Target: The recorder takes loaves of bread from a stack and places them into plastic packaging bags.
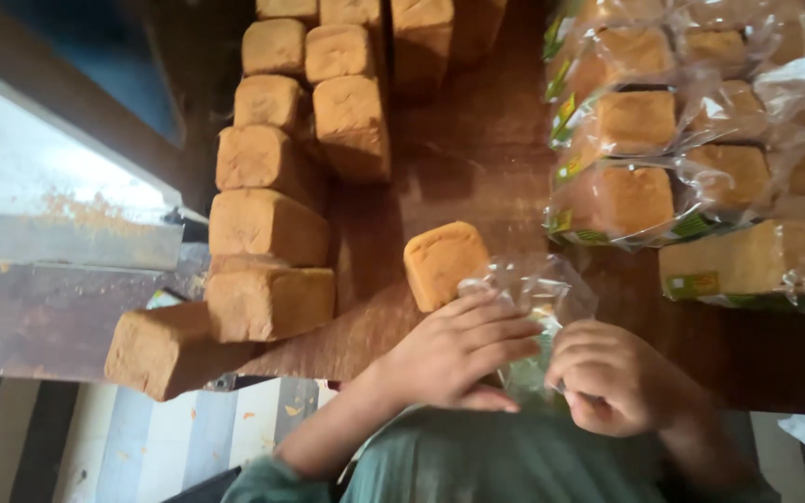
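Bread sits just past the person's fingers. One bare loaf (442, 264) stands alone on the brown wooden table (477, 158). It lies a little up and to the left of the clear plastic bag (540, 298) that both hands hold.

The left hand (458, 349) has its fingers curled over the near left edge of the bag. The fingertips (514, 328) press on the plastic. The right hand (607, 377) is bunched up tight on the right side of the bag, pinching the plastic near its mouth. So both hands are closed on the bag, and neither one touches the loaf.

The loaf is closest to the left hand. Its near bottom corner is just above that hand's knuckles, almost touching the bag. The right hand is farther off, on the other side of the bag. The loaf's long side seems to run away from the person, tipped a bit to the left, with a short end facing the hands. The picture is blurry, so this is hard to be sure of.

The bag looks crumpled, and whether its mouth is open cannot be told.

To the left, a row of bare loaves (267, 224) runs up the table. To the right, a pile of bagged loaves (682, 149) lies well apart from the hands.
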